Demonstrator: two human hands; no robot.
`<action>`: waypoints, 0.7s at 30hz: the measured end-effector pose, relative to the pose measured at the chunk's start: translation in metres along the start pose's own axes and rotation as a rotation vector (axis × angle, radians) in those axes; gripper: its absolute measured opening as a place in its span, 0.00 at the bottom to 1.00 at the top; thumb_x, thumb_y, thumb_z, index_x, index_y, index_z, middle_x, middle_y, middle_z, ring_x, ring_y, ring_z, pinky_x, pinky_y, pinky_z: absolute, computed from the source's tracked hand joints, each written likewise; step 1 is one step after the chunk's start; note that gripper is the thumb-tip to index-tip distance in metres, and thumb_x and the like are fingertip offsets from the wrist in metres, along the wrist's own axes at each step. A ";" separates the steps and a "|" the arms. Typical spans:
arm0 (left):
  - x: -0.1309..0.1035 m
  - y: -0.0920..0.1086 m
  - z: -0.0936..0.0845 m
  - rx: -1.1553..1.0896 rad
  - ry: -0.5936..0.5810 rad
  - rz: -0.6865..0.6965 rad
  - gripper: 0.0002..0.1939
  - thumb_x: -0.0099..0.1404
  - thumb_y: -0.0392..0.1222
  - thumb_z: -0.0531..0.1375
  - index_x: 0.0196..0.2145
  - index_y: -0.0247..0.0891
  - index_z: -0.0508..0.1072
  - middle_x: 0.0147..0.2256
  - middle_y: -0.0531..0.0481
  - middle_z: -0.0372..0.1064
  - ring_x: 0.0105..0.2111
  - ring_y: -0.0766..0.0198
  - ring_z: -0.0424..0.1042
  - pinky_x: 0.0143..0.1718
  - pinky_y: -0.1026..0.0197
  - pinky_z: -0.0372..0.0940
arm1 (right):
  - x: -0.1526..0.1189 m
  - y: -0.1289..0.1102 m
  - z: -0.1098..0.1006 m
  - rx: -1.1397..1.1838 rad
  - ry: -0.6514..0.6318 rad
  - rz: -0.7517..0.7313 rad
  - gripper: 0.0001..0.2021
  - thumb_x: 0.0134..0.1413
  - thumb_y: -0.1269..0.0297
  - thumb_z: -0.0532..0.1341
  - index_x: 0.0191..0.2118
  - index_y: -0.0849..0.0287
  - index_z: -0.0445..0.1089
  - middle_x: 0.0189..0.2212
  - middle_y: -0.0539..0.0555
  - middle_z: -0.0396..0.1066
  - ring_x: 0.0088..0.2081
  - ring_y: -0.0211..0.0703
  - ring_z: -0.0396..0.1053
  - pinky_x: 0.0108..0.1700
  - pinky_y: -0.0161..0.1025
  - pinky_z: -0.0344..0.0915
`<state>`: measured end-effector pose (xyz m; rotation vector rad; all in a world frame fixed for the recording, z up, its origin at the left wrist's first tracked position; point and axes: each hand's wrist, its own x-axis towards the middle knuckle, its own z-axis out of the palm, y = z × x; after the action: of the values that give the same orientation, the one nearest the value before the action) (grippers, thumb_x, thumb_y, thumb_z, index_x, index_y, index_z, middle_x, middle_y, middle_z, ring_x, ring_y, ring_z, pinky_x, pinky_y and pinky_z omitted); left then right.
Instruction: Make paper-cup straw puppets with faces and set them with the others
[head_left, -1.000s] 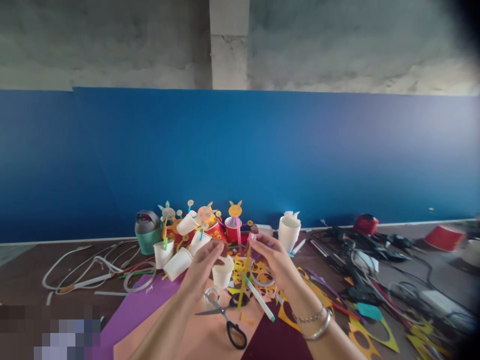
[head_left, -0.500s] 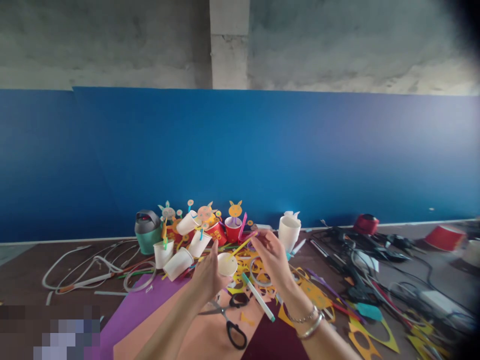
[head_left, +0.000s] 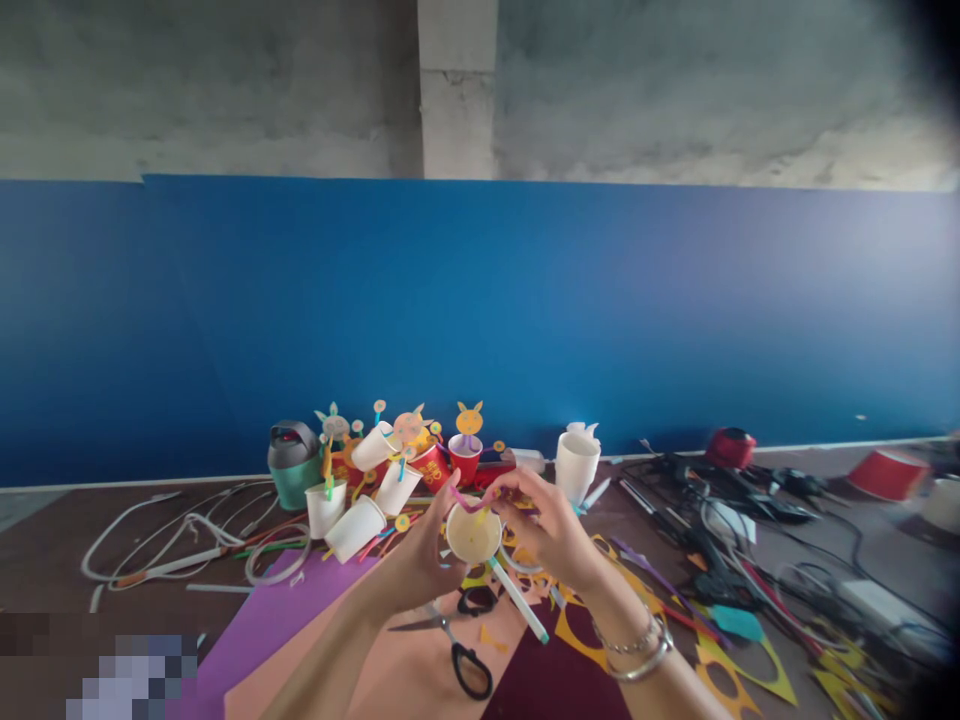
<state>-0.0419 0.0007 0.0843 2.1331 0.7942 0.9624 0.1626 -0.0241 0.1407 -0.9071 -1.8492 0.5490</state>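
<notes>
My left hand (head_left: 427, 552) is wrapped around a white paper cup (head_left: 474, 555), tilted so that its open mouth faces me. At the cup's far rim, my right hand (head_left: 536, 520) pinches a thin pink and yellow drinking straw (head_left: 466, 502). The pink part of the straw bends across the rim between both hands, and the yellow part points into the cup. My fingers hide some of it. Just below the cup lie a white marker with a green cap (head_left: 519, 600) and black-handled scissors (head_left: 450, 632), the scissors on orange paper (head_left: 315, 650).
Paper cups with animal-face cutouts on straws (head_left: 399, 487) crowd the back left, beside a teal and grey device (head_left: 293, 465). A white cup (head_left: 577, 466) stands back right. Yellow paper scraps (head_left: 724, 680), black cables (head_left: 810, 530) and a red cup (head_left: 889, 474) lie to the right.
The cup has moved right and turned its mouth more toward me. My right hand has come lower and closer to it, bringing the straw's pink end to the rim.
</notes>
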 end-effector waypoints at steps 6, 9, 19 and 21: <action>-0.001 -0.001 -0.002 -0.054 -0.002 -0.019 0.37 0.51 0.25 0.58 0.59 0.41 0.58 0.47 0.42 0.67 0.43 0.58 0.69 0.37 0.63 0.70 | 0.000 -0.001 -0.001 -0.063 -0.056 -0.036 0.05 0.59 0.70 0.56 0.39 0.57 0.68 0.36 0.52 0.69 0.39 0.40 0.67 0.42 0.37 0.62; 0.000 0.003 -0.002 -0.109 -0.010 -0.012 0.43 0.51 0.24 0.59 0.62 0.43 0.53 0.50 0.42 0.66 0.43 0.59 0.70 0.37 0.63 0.70 | -0.001 -0.003 -0.001 -0.098 -0.070 -0.060 0.05 0.58 0.71 0.57 0.38 0.57 0.69 0.35 0.51 0.69 0.38 0.40 0.66 0.41 0.37 0.62; 0.005 0.023 -0.002 -0.398 -0.065 -0.131 0.47 0.55 0.29 0.62 0.65 0.50 0.43 0.53 0.46 0.65 0.49 0.57 0.69 0.47 0.57 0.67 | 0.001 0.001 0.005 -0.207 -0.112 -0.096 0.07 0.52 0.75 0.61 0.33 0.56 0.72 0.38 0.53 0.69 0.42 0.43 0.65 0.47 0.42 0.62; 0.005 0.021 -0.002 -0.426 -0.067 -0.153 0.47 0.55 0.31 0.62 0.65 0.50 0.42 0.53 0.45 0.65 0.50 0.56 0.68 0.50 0.54 0.65 | 0.002 0.003 0.006 -0.213 -0.096 -0.076 0.07 0.51 0.75 0.61 0.34 0.56 0.72 0.40 0.53 0.68 0.44 0.44 0.65 0.48 0.43 0.62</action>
<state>-0.0351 -0.0077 0.1033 1.7031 0.6417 0.8837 0.1578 -0.0210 0.1372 -0.9595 -2.0487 0.3581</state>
